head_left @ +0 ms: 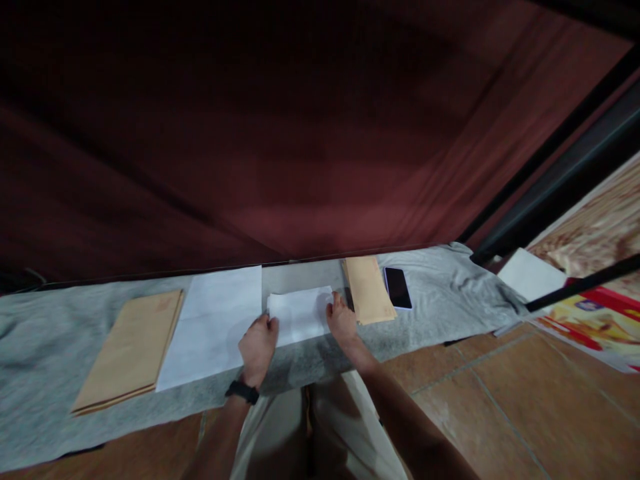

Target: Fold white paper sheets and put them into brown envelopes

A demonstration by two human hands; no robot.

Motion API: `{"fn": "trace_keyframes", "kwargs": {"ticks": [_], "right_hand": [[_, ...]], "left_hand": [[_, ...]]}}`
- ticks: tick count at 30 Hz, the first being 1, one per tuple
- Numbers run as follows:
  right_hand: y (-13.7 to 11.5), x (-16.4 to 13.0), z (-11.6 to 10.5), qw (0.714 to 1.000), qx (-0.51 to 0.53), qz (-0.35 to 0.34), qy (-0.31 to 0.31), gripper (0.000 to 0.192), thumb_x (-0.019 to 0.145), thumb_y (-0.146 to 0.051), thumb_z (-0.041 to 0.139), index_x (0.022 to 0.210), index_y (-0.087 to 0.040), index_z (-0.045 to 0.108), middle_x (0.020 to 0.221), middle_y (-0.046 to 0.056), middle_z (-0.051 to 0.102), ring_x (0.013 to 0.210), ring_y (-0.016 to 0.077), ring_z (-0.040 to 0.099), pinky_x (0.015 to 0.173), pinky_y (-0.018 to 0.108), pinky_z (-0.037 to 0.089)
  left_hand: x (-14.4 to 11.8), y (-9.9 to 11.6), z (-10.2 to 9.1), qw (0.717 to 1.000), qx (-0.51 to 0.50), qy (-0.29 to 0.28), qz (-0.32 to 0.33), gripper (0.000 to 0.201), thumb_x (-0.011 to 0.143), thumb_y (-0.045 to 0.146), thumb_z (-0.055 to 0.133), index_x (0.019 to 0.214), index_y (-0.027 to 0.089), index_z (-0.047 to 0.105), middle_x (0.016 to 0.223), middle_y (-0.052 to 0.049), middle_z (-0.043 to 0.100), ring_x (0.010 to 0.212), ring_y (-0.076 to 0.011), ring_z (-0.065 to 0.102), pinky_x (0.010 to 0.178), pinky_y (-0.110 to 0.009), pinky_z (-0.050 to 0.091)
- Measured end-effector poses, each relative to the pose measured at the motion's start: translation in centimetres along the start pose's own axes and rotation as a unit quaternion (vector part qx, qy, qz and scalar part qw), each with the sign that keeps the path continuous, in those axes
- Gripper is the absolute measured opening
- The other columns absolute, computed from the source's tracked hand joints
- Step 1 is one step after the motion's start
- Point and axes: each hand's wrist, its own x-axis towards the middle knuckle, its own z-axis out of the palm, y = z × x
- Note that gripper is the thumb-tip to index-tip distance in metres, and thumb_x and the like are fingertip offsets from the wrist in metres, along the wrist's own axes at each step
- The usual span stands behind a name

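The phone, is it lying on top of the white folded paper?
No, the phone lies on the grey cloth beside a brown envelope, apart from the folded paper.

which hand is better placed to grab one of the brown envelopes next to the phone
Right, probably. The right hand rests on the folded white paper's right edge, right beside the brown envelopes by the phone; the left hand sits farther away on the paper's left edge.
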Motion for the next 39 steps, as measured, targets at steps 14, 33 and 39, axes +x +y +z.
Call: {"fn": "trace_keyframes", "kwargs": {"ticks": [14,33,39], "right_hand": [[-2.0,-0.2,0.6,0.983,0.023,-0.181,0.039,0.048,0.102,-0.02,0.044,0.149,-0.011,0.045,0.16,0.015,0.037,0.145,0.0286,0.036,0.118,0.046,0.033],[-2.2,-1.8,5.1,0.965,-0.013,-0.257,0.055,0.052,0.104,-0.024,0.042,0.155,-0.016,0.037,0.16,0.01,0.037,0.147,0.0243,0.036,0.122,0.045,0.026],[-1.3,-1.3,5.5,0.97,0.006,-0.224,0.093,0.049,0.107,-0.033,0.037,0.151,-0.014,0.045,0.156,0.01,0.044,0.145,0.0232,0.039,0.12,0.044,0.029]], "left_hand": [[-0.1,0.3,1.0,0.998,0.045,0.019,0.031,0.037,0.101,0.037,0.037,0.115,0.015,0.063,0.103,-0.015,0.074,0.083,-0.0238,0.072,0.068,-0.03,0.045],[1.1,4.1,7.9,0.956,-0.041,0.131,0.259,0.057,0.102,0.039,0.029,0.146,0.008,0.046,0.155,-0.017,0.046,0.148,-0.0282,0.034,0.121,-0.05,0.029],[1.2,1.5,9.1,0.961,-0.052,0.169,0.215,0.064,0.102,0.04,0.025,0.152,0.001,0.035,0.158,-0.022,0.039,0.152,-0.0294,0.027,0.123,-0.051,0.026]]}}
